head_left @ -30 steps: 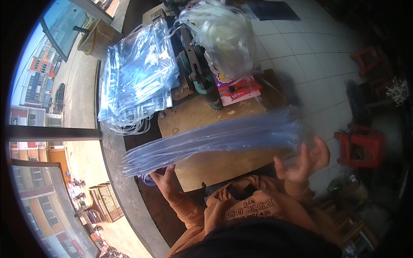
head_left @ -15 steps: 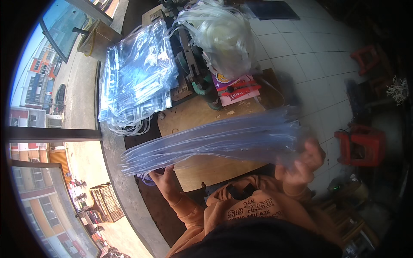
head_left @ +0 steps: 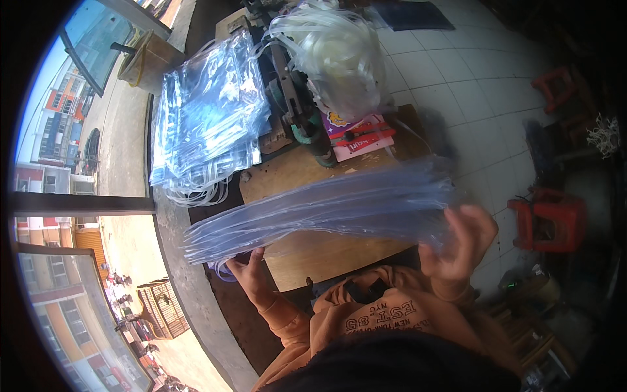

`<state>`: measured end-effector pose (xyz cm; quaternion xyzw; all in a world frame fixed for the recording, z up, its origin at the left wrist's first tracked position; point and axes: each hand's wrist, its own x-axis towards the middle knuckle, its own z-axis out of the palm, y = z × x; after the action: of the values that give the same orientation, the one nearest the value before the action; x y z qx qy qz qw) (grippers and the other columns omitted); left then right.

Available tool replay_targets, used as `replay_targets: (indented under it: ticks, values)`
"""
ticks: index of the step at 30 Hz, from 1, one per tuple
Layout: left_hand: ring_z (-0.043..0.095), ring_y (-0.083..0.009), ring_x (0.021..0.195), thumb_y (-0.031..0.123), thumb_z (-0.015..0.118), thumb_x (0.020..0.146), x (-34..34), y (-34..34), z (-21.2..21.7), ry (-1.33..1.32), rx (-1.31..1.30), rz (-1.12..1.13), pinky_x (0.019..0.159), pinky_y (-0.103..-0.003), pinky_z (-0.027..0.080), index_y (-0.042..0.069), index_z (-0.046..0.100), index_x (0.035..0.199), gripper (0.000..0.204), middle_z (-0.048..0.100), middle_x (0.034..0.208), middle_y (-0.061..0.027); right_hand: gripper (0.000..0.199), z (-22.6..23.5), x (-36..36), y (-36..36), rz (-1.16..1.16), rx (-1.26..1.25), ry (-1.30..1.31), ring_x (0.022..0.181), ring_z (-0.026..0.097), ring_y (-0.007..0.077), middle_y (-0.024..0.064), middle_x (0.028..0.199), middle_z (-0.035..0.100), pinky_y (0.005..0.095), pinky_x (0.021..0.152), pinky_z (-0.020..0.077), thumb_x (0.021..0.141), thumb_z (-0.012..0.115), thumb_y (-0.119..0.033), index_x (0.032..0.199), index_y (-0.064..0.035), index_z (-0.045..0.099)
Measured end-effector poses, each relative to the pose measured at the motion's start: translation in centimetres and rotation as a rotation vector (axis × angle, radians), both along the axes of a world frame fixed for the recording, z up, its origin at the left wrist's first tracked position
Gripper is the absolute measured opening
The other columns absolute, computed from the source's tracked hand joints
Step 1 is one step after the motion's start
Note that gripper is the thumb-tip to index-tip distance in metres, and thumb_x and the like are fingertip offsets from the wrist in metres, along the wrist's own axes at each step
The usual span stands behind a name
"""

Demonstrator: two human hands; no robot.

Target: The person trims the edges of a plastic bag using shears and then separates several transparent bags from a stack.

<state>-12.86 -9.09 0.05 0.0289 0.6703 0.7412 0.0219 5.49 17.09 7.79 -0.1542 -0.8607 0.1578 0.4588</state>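
A thick sheaf of clear, bluish plastic sheets (head_left: 313, 212) stretches across in front of me, above the wooden board. My left hand (head_left: 249, 277) grips its left lower edge, thumb up against the sheets and the other fingers partly hidden beneath. Thin pale strips hang at that end, close to my left hand. At the right end, my right hand (head_left: 467, 242) is raised with thumb and fingers apart, right beside the loose sheet edges. Those edges are blurred, so whether the fingertips touch them is unclear.
Beyond the wooden board (head_left: 281, 271) stands a dark green metal machine (head_left: 307, 130). Left of it lies a pile of clear plastic bags (head_left: 209, 111), with a bucket (head_left: 150, 62) behind. A bundle of whitish strips (head_left: 343, 59) sits right of the machine. Red stools (head_left: 552, 219) stand on the tiled floor.
The fingers of my right hand have spread and moved slightly off the sheet ends. The sheets' right end has shifted a little; my left hand stays in place.
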Motion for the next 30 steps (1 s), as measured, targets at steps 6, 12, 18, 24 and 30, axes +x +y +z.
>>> replay_targets:
  ticks: [6, 12, 18, 24, 30]
  values:
    - [0.048, -0.0186, 0.102, 0.005, 0.069, 0.075, 0.0, 0.0, 0.2, 0.021, -0.029, -0.036, 0.093, -0.032, 0.035, -0.001, 0.039, 0.124, 0.058, 0.05, 0.114, -0.0089, 0.045, 0.4, -0.6, 0.5, 0.027, 0.052, 0.018, 0.084, 0.051, 0.0234, 0.0142, 0.104, 0.055, 0.0291, 0.06, 0.0428, 0.072, 0.069, -0.023, 0.107, 0.0025, 0.057]
    - [0.048, -0.0179, 0.099, 0.005, 0.069, 0.075, 0.0, 0.4, 0.1, 0.054, -0.032, 0.005, 0.091, -0.031, 0.036, -0.001, 0.04, 0.123, 0.056, 0.051, 0.112, -0.0085, 0.052, 0.6, -0.7, 0.1, 0.05, -0.059, 0.028, 0.072, 0.043, 0.0179, 0.0096, 0.09, 0.055, 0.0323, 0.065, 0.038, 0.071, 0.069, -0.022, 0.113, 0.0047, 0.053]
    - [0.044, -0.0224, 0.113, -0.002, 0.071, 0.069, -0.1, -0.6, -0.3, -0.031, -0.058, 0.001, 0.1, -0.034, 0.03, -0.002, 0.037, 0.13, 0.07, 0.045, 0.124, -0.0123, 0.061, 0.4, -0.8, 0.0, 0.053, -0.1, 0.027, 0.068, 0.04, 0.0164, 0.0044, 0.075, 0.048, 0.0304, 0.059, 0.034, 0.068, 0.071, -0.021, 0.117, 0.0086, 0.05]
    - [0.048, -0.0181, 0.1, 0.005, 0.069, 0.076, 0.0, 0.1, -0.1, 0.039, -0.021, 0.004, 0.091, -0.032, 0.036, -0.002, 0.041, 0.121, 0.054, 0.05, 0.112, -0.0092, 0.052, 0.5, -0.9, 0.0, 0.009, -0.058, -0.001, 0.068, 0.041, 0.0173, 0.0038, 0.078, 0.049, 0.0308, 0.06, 0.035, 0.068, 0.071, -0.023, 0.11, 0.0041, 0.056]
    - [0.053, -0.0218, 0.103, 0.001, 0.067, 0.073, -0.2, 0.5, 0.9, 0.025, -0.044, -0.092, 0.092, -0.035, 0.041, -0.003, 0.044, 0.123, 0.055, 0.054, 0.115, -0.0142, 0.036, 0.7, -0.1, 0.4, -0.023, 0.01, -0.046, 0.095, 0.044, 0.0295, 0.0159, 0.107, 0.048, 0.0382, 0.077, 0.0379, 0.068, 0.069, -0.034, 0.095, -0.011, 0.062]
